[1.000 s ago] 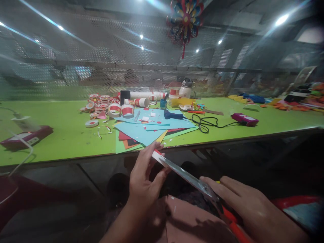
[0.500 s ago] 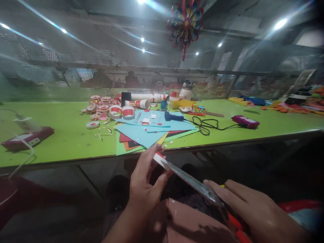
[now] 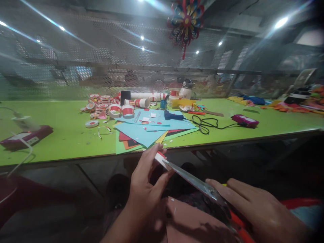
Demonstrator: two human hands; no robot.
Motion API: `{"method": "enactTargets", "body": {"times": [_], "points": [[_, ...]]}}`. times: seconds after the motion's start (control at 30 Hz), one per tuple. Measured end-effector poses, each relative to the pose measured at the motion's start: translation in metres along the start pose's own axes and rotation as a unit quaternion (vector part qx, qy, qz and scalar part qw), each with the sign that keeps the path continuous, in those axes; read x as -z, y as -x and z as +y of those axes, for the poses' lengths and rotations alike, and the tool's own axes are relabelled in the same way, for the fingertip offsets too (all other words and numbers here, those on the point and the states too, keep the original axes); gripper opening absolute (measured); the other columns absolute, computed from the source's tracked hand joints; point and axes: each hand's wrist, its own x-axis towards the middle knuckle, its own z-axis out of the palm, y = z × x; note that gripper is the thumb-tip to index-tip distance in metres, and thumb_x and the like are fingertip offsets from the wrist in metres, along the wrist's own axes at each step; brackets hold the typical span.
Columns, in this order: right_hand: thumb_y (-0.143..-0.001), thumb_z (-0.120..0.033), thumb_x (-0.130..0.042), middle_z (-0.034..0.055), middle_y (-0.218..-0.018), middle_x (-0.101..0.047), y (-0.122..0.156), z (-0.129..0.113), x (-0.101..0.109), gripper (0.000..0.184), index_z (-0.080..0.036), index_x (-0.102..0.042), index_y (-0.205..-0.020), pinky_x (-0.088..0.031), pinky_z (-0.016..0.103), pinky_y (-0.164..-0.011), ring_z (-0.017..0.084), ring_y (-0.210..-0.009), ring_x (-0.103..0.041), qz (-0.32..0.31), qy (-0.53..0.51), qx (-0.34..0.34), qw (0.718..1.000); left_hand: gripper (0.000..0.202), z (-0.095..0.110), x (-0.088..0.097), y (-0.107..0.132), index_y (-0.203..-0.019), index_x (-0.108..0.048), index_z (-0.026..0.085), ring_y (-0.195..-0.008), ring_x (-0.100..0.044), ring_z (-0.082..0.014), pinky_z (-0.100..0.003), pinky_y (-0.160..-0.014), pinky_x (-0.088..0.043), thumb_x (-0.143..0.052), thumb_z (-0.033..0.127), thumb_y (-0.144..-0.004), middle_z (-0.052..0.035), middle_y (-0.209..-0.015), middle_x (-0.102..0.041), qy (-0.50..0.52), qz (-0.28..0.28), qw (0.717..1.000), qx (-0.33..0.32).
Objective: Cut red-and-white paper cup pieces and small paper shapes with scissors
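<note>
Between the fingers and thumb of my left hand [image 3: 146, 182] is a small white piece with a red edge, which looks like paper or card [image 3: 162, 160]. My right hand [image 3: 255, 206] is closed round the red-orange handles of a pair of scissors [image 3: 199, 184]. The blades point up and to the left, and their tip touches the white piece just above my left thumb. Both hands are in front of the table edge, over my lap. My right fingers partly hide the scissor handles.
On the green table [image 3: 68, 141] lie coloured paper sheets [image 3: 149, 133], a blue glue gun [image 3: 173, 115] and its black cord. Paper cups [image 3: 128, 110] and a heap of red-and-white discs [image 3: 100, 104] stand behind. Purple power strips [image 3: 245, 120] sit at either side. A pinwheel [image 3: 186, 22] hangs above.
The hands, scissors and white piece hold almost the same pose. The scissors have shifted very slightly to the right, and the view has tilted a little.
</note>
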Motion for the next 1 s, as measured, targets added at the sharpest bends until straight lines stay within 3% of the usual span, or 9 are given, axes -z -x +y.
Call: {"method": "enactTargets", "body": {"times": [0.4, 0.73, 0.83, 0.93, 1.0], "points": [[-0.08, -0.017, -0.055, 0.0057, -0.08, -0.057, 0.0, 0.001, -0.001, 0.057, -0.018, -0.034, -0.133, -0.046, 0.035, -0.053, 0.024, -0.065, -0.06, 0.01, 0.005, 0.005, 1.0, 0.055, -0.002, 0.0, 0.001, -0.129, -0.047, 0.025, -0.116, -0.052, -0.0264, -0.043, -0.094, -0.049, -0.062, 0.013, -0.077, -0.0094, -0.128, -0.052, 0.016, -0.003, 1.0, 0.004], [-0.08, -0.018, -0.058, 0.0054, -0.079, -0.059, -0.001, 0.0, 0.006, 0.053, -0.019, -0.041, -0.13, -0.048, 0.036, -0.053, 0.023, -0.063, -0.061, -0.019, 0.012, -0.019, 1.0, 0.056, 0.002, -0.001, 0.001, -0.129, -0.046, 0.025, -0.115, -0.053, -0.025, -0.041, -0.094, -0.05, -0.062, 0.013, -0.077, -0.0088, -0.128, -0.051, 0.002, -0.015, 1.0, 0.022], [-0.078, -0.016, -0.059, 0.0067, -0.085, -0.064, 0.001, 0.0, 0.008, 0.052, -0.023, -0.046, -0.128, -0.053, 0.039, -0.059, 0.026, -0.071, -0.065, -0.033, -0.022, -0.035, 0.999, 0.055, 0.002, 0.0, 0.001, -0.129, -0.046, 0.026, -0.114, -0.054, -0.0247, -0.04, -0.094, -0.048, -0.061, 0.014, -0.078, -0.0086, -0.129, -0.051, -0.005, -0.029, 0.999, 0.044], [-0.074, -0.012, -0.062, 0.0073, -0.107, -0.068, 0.0, -0.004, 0.014, 0.052, -0.029, -0.054, -0.122, -0.056, 0.04, -0.073, 0.029, -0.093, -0.066, -0.012, -0.08, -0.06, 0.995, 0.051, 0.004, 0.002, 0.0, -0.126, -0.046, 0.027, -0.109, -0.057, -0.0237, -0.037, -0.091, -0.05, -0.06, 0.015, -0.079, -0.0086, -0.127, -0.054, 0.03, -0.049, 0.994, 0.088], [-0.079, -0.019, -0.061, 0.0045, -0.099, -0.073, -0.006, -0.011, 0.021, 0.034, -0.028, -0.064, -0.112, -0.057, 0.033, -0.074, 0.024, -0.086, -0.069, -0.007, -0.146, -0.046, 0.988, 0.046, 0.006, 0.004, -0.001, -0.122, -0.048, 0.026, -0.107, -0.058, -0.0236, -0.034, -0.086, -0.051, -0.061, 0.015, -0.079, -0.0089, -0.125, -0.056, 0.073, -0.065, 0.989, 0.109]]}}
